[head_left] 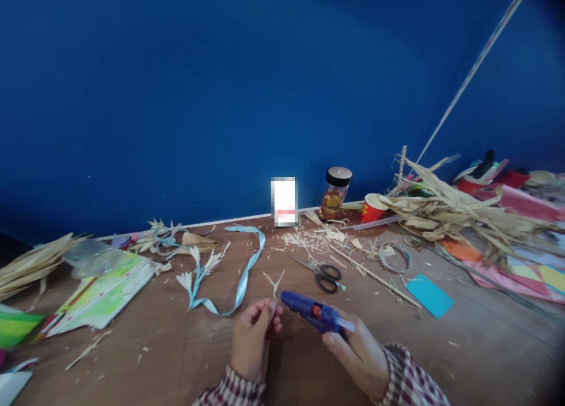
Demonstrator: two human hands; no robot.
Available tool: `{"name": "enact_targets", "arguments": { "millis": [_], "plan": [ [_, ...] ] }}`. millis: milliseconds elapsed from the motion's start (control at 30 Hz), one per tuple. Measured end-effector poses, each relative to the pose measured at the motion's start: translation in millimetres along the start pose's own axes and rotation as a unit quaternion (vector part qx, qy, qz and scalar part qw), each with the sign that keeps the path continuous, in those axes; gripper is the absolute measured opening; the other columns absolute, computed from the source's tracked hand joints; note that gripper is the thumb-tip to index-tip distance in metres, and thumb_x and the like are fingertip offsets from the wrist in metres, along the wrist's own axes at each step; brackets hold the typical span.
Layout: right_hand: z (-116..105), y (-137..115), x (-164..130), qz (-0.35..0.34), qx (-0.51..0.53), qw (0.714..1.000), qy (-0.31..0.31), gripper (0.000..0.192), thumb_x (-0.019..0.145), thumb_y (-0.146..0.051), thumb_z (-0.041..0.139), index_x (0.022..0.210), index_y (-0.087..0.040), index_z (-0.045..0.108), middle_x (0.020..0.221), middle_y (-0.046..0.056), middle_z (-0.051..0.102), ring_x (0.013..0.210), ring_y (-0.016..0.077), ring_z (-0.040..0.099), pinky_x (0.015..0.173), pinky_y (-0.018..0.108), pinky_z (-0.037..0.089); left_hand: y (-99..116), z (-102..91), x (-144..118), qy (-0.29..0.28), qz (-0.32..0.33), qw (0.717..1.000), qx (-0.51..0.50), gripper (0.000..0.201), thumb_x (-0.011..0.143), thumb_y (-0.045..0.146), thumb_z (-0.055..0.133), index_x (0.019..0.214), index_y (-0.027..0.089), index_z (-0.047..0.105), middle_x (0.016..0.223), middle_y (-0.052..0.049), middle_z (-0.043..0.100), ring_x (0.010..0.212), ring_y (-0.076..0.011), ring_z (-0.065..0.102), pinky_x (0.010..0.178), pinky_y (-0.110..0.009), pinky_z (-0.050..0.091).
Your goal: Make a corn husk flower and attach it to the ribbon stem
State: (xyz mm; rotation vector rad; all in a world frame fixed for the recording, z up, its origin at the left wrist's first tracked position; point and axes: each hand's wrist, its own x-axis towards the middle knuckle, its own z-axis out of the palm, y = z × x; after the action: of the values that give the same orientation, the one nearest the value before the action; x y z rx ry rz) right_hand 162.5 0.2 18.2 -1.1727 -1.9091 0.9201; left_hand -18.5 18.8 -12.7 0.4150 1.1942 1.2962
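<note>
Gluing step: left hand [252, 335] pinches straw sprig [274, 282] near table's [176, 347] near edge; right hand [357, 353] grips glue gun [311, 310], nozzle at sprig base. Next likely needs steady trigger squeeze, fingers clear of nozzle.

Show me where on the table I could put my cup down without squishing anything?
Bare wood lies right of the right hand, below the blue card. Another bare stretch sits left of the left hand, between the blue ribbon and the coloured papers. It is crowded around the scissors and the husk pile.
</note>
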Motion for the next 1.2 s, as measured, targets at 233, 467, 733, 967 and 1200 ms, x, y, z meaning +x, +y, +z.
{"name": "enact_targets", "arguments": {
  "millis": [233,467,733,967,1200],
  "plan": [
    [-33.2,7.1,-13.9,0.002,-0.122,0.989,0.084,0.035,0.081,-0.024,0.039,0.115,-0.018,0.041,0.095,0.007,0.060,0.081,0.0187,0.056,0.070,0.027,0.044,-0.5,-5.3,2.5,0.045,-0.013,0.999,0.018,0.031,0.050,0.028,0.077,0.073,0.012,0.064,0.060,0.000,0.066,0.050,-0.0061,0.055,0.048,-0.014,0.047],
    [-123.0,73.3,-56.9,0.127,-0.473,0.859,0.147,0.045,0.080,-0.022,0.039,0.124,-0.012,0.036,0.106,0.014,0.057,0.092,0.0277,0.051,0.080,0.042,0.041,-3.3,-4.3,5.6,0.063,-0.041,0.997,0.011,0.034,0.038,0.022,0.080,0.067,0.014,0.064,0.058,0.001,0.067,0.051,-0.0086,0.058,0.047,-0.014,0.050],
    [-155.0,77.1,-91.4,0.162,-0.566,0.801,0.105,0.040,0.081,-0.035,0.044,0.120,-0.024,0.043,0.092,0.013,0.058,0.081,0.0295,0.054,0.071,0.042,0.043,-4.4,-1.7,3.1,0.059,0.011,0.998,-0.004,0.030,0.045,0.024,0.078,0.070,0.013,0.065,0.059,0.000,0.067,0.049,-0.0082,0.057,0.047,-0.015,0.050],
    [-80.6,-4.2,-18.3,0.062,-0.349,0.935,0.020,0.017,0.086,-0.027,0.040,0.087,-0.023,0.056,0.083,0.006,0.061,0.077,0.0204,0.056,0.069,0.031,0.043,-5.0,-1.6,-0.2,0.031,0.026,0.999,0.012,0.027,0.055,0.028,0.074,0.074,0.013,0.062,0.060,0.001,0.065,0.050,-0.0066,0.054,0.048,-0.015,0.047],
    [12.5,2.3,56.6,0.071,-0.342,0.923,-0.162,0.014,0.077,-0.026,0.055,0.086,-0.016,0.060,0.085,0.007,0.061,0.077,0.0206,0.058,0.065,0.028,0.040,0.9,-4.6,-1.1,0.043,0.052,0.998,0.005,0.027,0.056,0.029,0.073,0.073,0.012,0.061,0.059,0.000,0.063,0.050,-0.0083,0.054,0.046,-0.018,0.046]
  ]
}}
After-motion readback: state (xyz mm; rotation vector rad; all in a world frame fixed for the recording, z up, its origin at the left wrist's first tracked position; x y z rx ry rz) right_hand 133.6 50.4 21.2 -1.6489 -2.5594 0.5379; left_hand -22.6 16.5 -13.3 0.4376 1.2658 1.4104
